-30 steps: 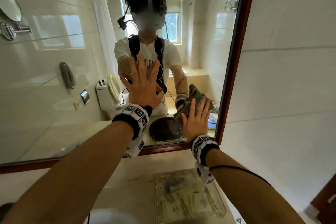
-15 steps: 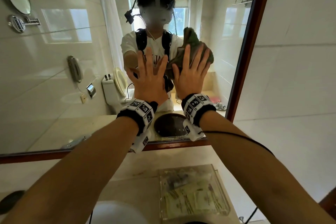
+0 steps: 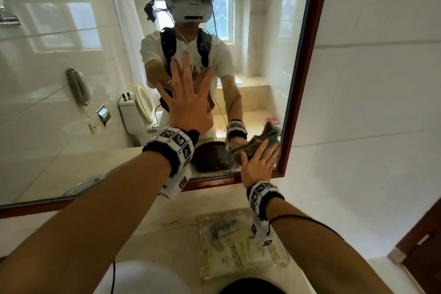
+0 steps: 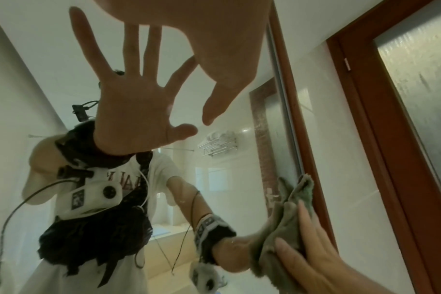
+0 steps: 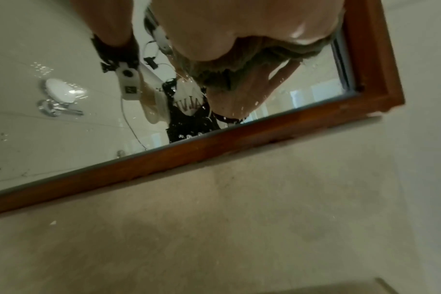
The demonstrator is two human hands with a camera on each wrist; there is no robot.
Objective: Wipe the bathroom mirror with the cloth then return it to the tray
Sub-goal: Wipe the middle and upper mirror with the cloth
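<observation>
Two hands on one mirror (image 3: pixel 71 79), right hand (image 3: pixel 259 166) pressing one cloth (image 3: pixel 256 144), left hand (image 3: pixel 188 102) flat

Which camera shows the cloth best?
The left wrist view: the cloth shows folded and grey-green, pressed against the mirror by the right hand. The head view shows it small in the mirror's bottom right corner, mostly behind the fingers. The right wrist view shows only a blurry fringe beneath the palm.
</observation>
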